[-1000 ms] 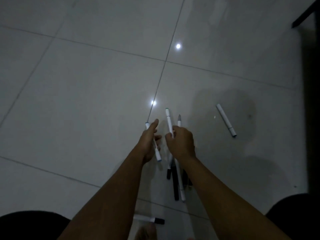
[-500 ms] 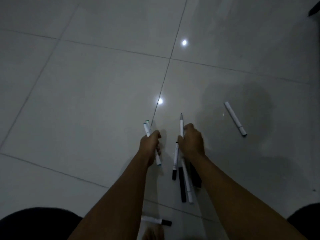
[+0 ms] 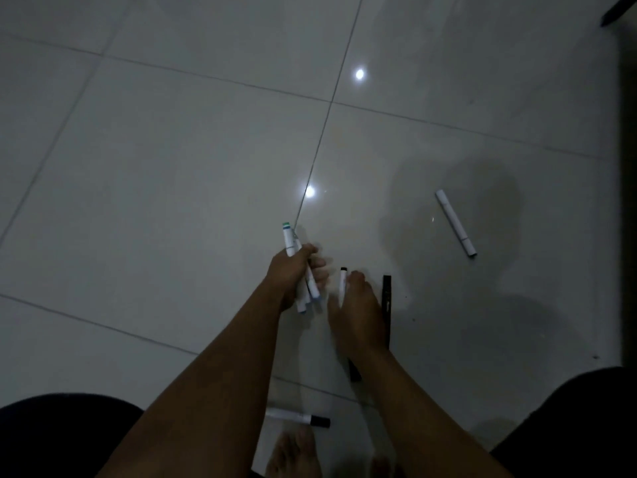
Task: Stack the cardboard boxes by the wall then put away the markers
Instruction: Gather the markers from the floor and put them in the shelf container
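My left hand (image 3: 293,270) is closed around a small bunch of white markers (image 3: 289,241), their green and blue caps sticking out above the fist and their ends below it. My right hand (image 3: 358,305) rests low on the floor, fingers over a white marker with a black cap (image 3: 343,281). A black marker (image 3: 387,298) lies just right of that hand, another dark one (image 3: 354,372) shows under my wrist. A lone white marker (image 3: 455,224) lies further right. One more white marker with a black cap (image 3: 298,417) lies near my feet. No cardboard boxes are visible.
The floor is glossy pale tile (image 3: 172,167) with two bright light reflections. My knees fill the bottom corners and my bare toes (image 3: 293,453) show at the bottom edge. A dark edge of furniture (image 3: 620,8) runs down the far right.
My right hand let go of the long marker it held up and dropped to the floor markers. The bunch in my left hand has grown by one.
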